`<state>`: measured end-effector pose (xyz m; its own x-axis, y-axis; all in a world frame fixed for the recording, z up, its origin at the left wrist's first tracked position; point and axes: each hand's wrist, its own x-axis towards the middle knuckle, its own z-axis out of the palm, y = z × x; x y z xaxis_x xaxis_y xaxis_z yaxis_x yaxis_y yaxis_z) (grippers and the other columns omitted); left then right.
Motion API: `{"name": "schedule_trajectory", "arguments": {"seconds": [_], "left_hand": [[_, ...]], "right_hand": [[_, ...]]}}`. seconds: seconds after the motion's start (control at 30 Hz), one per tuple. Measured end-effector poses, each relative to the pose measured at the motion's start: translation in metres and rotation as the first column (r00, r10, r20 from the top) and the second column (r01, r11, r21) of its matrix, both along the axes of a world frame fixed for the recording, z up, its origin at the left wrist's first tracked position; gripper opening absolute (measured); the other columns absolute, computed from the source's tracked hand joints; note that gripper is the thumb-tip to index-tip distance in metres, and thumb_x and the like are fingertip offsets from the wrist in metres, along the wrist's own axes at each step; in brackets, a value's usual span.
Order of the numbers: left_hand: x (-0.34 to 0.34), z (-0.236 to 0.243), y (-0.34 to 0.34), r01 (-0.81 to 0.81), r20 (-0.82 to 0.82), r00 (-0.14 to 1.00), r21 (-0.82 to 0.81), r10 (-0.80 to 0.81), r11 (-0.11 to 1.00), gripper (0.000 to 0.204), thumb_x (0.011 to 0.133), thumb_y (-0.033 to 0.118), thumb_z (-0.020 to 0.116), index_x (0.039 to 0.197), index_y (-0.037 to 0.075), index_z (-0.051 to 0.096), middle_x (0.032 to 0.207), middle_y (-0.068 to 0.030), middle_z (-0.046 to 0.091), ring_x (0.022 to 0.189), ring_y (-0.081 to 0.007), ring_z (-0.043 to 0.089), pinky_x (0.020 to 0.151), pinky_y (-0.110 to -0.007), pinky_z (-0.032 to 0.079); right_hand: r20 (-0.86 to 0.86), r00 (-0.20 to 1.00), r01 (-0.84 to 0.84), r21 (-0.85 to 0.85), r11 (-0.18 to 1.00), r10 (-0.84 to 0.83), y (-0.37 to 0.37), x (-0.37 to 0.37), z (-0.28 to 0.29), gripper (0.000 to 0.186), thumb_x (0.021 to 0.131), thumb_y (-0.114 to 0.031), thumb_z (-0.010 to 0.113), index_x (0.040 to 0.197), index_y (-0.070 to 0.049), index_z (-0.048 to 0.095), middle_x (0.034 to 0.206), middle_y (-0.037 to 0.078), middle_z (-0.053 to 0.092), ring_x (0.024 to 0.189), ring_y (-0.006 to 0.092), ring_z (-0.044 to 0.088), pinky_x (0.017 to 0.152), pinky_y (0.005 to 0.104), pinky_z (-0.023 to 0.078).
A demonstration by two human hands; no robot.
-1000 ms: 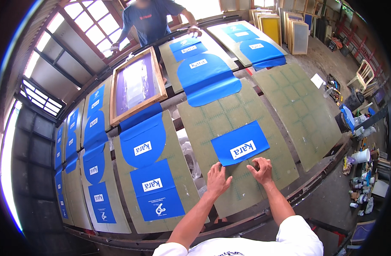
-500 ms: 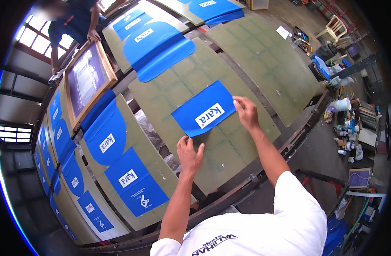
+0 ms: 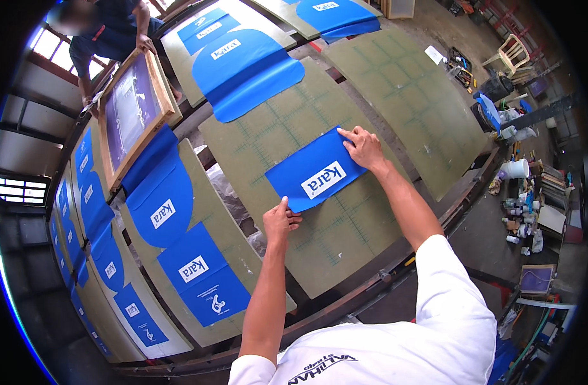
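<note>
Curled left hand (image 3: pixel 281 222) and farther-reaching right hand (image 3: pixel 364 149) touch the blue sheet (image 3: pixel 312 165).

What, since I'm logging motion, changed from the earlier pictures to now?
The right hand moved forward from beside the near edge of the sheet to its far right corner. A co-worker's hand came onto the frame. The left hand stayed by the near left corner.

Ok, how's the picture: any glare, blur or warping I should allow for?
Head view: windows blown out, left wall dark; head view: fisheye bends the edges of the boards; head view: co-worker's head blurred, but left hand, right hand and blue sheet look fairly sharp.
</note>
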<state>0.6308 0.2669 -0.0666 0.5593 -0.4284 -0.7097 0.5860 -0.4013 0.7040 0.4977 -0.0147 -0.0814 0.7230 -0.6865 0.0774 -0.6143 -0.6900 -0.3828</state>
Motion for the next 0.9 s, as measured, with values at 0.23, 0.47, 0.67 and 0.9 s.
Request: {"name": "schedule_trajectory", "arguments": {"seconds": [0.23,0.47,0.67,0.9], "left_hand": [[0.004,-0.013,0.010,0.015,-0.020,1.000,-0.053,-0.016,0.998,0.026,0.093,0.022,0.060,0.085,-0.002,0.066,0.070,-0.0090,0.067,0.056,-0.0161,0.066,0.048,-0.026,0.053],[-0.001,-0.016,0.009,0.001,0.053,0.999,-0.105,0.004,0.995,0.023,0.090,0.018,0.064,0.083,-0.003,0.065,0.068,-0.0091,0.067,0.055,-0.0154,0.066,0.048,-0.026,0.053],[0.002,-0.021,0.011,0.004,0.057,0.998,-0.115,0.003,0.993,0.025,0.090,0.019,0.063,0.082,-0.004,0.065,0.068,-0.0106,0.067,0.053,-0.0155,0.066,0.047,-0.026,0.053],[0.004,-0.021,0.010,0.006,0.029,1.000,-0.121,-0.002,0.993,0.027,0.090,0.020,0.063,0.082,-0.006,0.065,0.068,-0.0128,0.067,0.053,-0.0167,0.067,0.047,-0.028,0.054]], "right_hand": [[-0.068,0.996,0.052,-0.009,0.999,-0.053,0.005,0.007,0.003,0.040,0.087,-0.030,0.062,0.127,-0.032,0.061,0.100,0.007,0.059,0.096,0.0260,0.062,0.088,0.0452,0.047],[-0.123,0.990,0.069,-0.030,0.997,-0.072,0.006,0.008,-0.003,0.048,0.087,-0.032,0.061,0.135,-0.034,0.053,0.108,0.010,0.058,0.104,0.0290,0.059,0.090,0.0490,0.046],[0.038,0.999,-0.008,0.140,0.990,0.003,0.047,0.036,0.023,0.040,0.087,-0.029,0.060,0.127,-0.027,0.060,0.105,0.012,0.063,0.094,0.0325,0.064,0.083,0.0461,0.051],[-0.168,0.919,-0.331,0.159,0.930,0.356,0.137,0.092,0.034,0.047,0.082,-0.014,0.053,0.129,-0.011,0.058,0.083,0.019,0.069,0.078,0.0385,0.067,0.071,0.0485,0.054]]}}
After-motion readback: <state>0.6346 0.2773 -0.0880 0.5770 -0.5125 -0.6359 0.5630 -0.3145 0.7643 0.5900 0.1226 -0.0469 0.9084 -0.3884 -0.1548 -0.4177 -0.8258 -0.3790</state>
